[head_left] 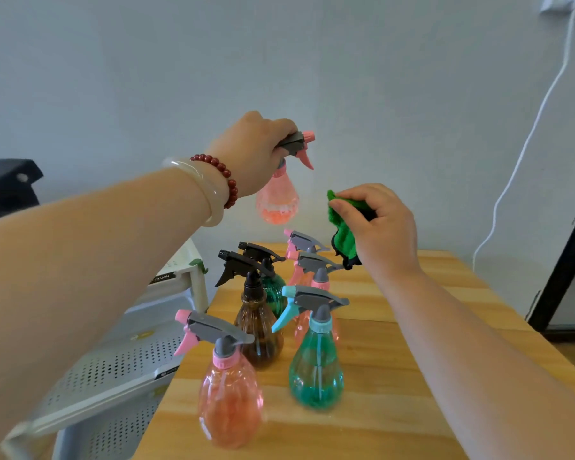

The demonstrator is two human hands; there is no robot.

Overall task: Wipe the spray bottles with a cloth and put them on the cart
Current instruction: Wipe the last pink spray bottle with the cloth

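Fingers (pixel 281 127) of the left hand (pixel 253 154) curl round the grey spray head of a pink bottle (pixel 276 197), lifted clear above the bench's far end; the right hand (pixel 379 224) pinches a bunched green cloth (pixel 342 234) near it, not touching.

Hung only by its head, the pink bottle would likely swing when the green cloth presses its side, and the cloth snagging the exposed trigger could set off a spray. A slip would drop it onto the six standing bottles (pixel 258 330) crowded below on the bench (pixel 412 376), toppling several. The cart (pixel 113 370) waits off the bench's left edge, lower down; on the way there the forearm could clip the tall bottle at the front left corner.
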